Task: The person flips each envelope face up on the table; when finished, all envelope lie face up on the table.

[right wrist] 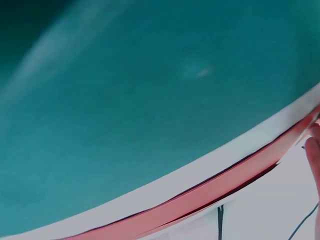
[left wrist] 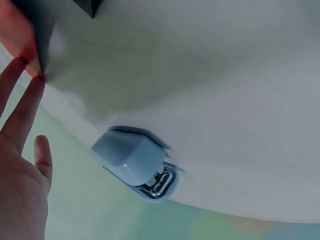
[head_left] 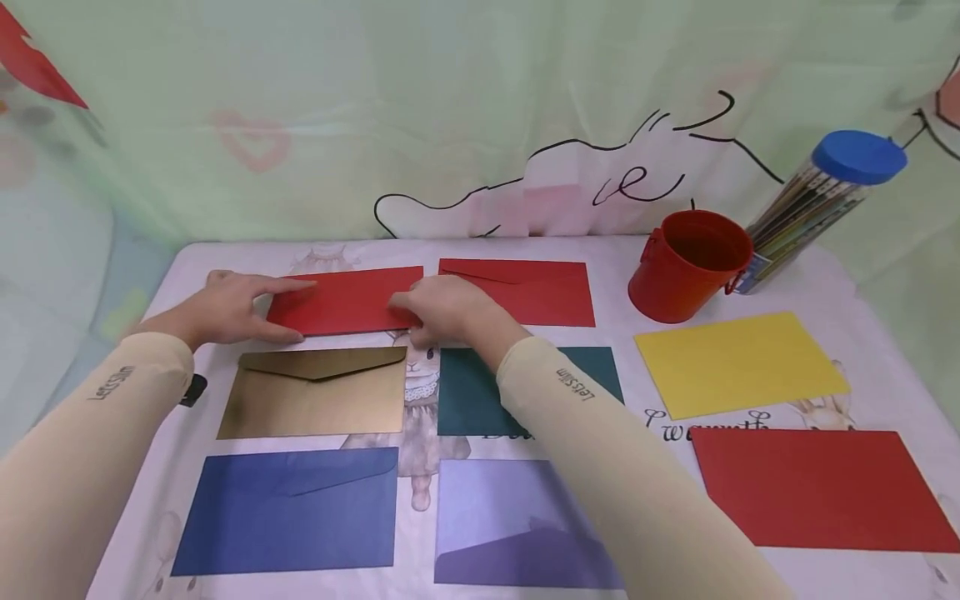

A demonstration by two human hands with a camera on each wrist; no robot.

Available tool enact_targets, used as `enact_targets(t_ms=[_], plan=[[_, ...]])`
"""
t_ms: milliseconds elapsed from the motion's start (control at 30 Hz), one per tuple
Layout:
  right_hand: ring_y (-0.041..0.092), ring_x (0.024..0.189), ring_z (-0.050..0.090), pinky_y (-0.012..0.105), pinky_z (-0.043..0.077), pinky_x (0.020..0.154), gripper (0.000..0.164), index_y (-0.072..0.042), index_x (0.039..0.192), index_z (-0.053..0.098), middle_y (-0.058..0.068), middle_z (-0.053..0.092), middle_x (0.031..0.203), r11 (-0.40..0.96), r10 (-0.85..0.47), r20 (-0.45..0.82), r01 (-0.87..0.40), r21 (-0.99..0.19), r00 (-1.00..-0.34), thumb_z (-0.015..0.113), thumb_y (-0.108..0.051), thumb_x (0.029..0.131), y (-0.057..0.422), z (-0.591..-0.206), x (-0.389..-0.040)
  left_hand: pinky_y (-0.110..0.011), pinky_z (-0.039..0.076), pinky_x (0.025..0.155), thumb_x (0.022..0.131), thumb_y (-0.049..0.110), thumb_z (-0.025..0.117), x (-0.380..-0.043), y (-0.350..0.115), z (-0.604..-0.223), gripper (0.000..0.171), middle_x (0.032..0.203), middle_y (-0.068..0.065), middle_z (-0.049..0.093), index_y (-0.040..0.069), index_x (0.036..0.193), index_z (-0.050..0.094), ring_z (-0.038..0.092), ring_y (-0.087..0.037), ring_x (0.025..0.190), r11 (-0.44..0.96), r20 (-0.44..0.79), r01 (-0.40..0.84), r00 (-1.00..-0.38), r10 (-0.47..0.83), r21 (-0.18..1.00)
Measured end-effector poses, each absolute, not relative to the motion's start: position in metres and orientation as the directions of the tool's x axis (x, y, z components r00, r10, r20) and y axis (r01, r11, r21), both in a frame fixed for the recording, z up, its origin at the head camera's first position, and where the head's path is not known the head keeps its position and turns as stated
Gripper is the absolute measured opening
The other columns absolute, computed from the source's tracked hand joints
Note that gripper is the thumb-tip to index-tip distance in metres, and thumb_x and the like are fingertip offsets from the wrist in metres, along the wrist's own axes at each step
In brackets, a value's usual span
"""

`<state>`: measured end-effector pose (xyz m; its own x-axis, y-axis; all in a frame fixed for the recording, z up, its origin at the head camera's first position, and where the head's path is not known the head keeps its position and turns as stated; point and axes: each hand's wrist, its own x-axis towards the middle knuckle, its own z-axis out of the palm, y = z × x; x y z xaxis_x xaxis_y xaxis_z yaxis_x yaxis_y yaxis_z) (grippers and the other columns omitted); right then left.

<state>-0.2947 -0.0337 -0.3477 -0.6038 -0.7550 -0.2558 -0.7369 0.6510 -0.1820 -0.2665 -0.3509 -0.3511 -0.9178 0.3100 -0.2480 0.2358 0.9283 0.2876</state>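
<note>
At the back left of the table lies a red envelope, with a hand at each end. My left hand touches its left end, fingers fairly straight and thumb by the near corner; the left wrist view shows the fingertips at its edge. My right hand pinches the right end between curled fingers and thumb. A second red envelope lies just right of that hand. Nearer me are a gold envelope and a dark green envelope, partly hidden under my right forearm.
In front lie a blue envelope and a lavender envelope. On the right are a yellow sheet, a red sheet, a red bucket and a blue-lidded tube of pencils. A light blue stapler sits near the table's edge.
</note>
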Motion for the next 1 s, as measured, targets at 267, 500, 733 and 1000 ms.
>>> enact_targets(t_ms=[267,500,733,1000], plan=[[0.014,0.077,0.059,0.028,0.048,0.077,0.05,-0.024,0.146,0.052,-0.001,0.064,0.091,0.629,-0.771,-0.102,-0.726,-0.278,-0.629,0.06,-0.022,0.096,-0.029,-0.341,-0.297,-0.065,0.032,0.105,0.086,0.051,0.077,-0.258,-0.362,-0.338,0.088,0.139,-0.015,0.059,0.032,0.159,0.033,0.034,-0.041,0.141,0.851,-0.261,0.06,-0.939,0.226,0.522],[0.018,0.075,0.058,0.028,0.05,0.061,0.06,-0.032,0.15,0.042,0.003,0.062,0.107,0.683,-0.484,0.062,-0.422,-0.596,-0.873,0.066,-0.015,0.098,-0.029,-0.336,-0.301,-0.06,0.043,0.094,0.092,0.045,0.073,-0.259,-0.356,-0.334,0.091,0.135,-0.026,0.055,0.034,0.161,0.014,0.05,-0.043,0.127,0.731,-0.147,-0.082,-0.989,0.026,0.677],[0.018,0.071,0.06,0.029,0.052,0.061,0.056,-0.032,0.141,0.041,0.001,0.059,0.09,0.63,-0.321,0.027,-0.235,-0.74,-0.947,0.069,-0.014,0.096,-0.039,-0.34,-0.301,-0.06,0.048,0.093,0.094,0.027,0.073,-0.264,-0.341,-0.339,0.084,0.131,-0.025,0.051,0.024,0.154,0.014,0.054,-0.043,0.118,0.702,-0.108,-0.147,-0.989,-0.099,0.697],[0.019,0.094,0.058,0.027,0.055,0.072,0.054,-0.018,0.135,0.054,0.006,0.059,0.115,0.71,-0.326,-0.069,-0.196,-0.677,-0.943,0.079,-0.019,0.088,-0.045,-0.348,-0.307,-0.056,0.052,0.09,0.089,0.024,0.078,-0.272,-0.334,-0.351,0.074,0.137,-0.026,0.039,0.009,0.146,0.032,0.044,-0.046,0.122,0.739,-0.219,-0.2,-0.973,-0.072,0.643]])
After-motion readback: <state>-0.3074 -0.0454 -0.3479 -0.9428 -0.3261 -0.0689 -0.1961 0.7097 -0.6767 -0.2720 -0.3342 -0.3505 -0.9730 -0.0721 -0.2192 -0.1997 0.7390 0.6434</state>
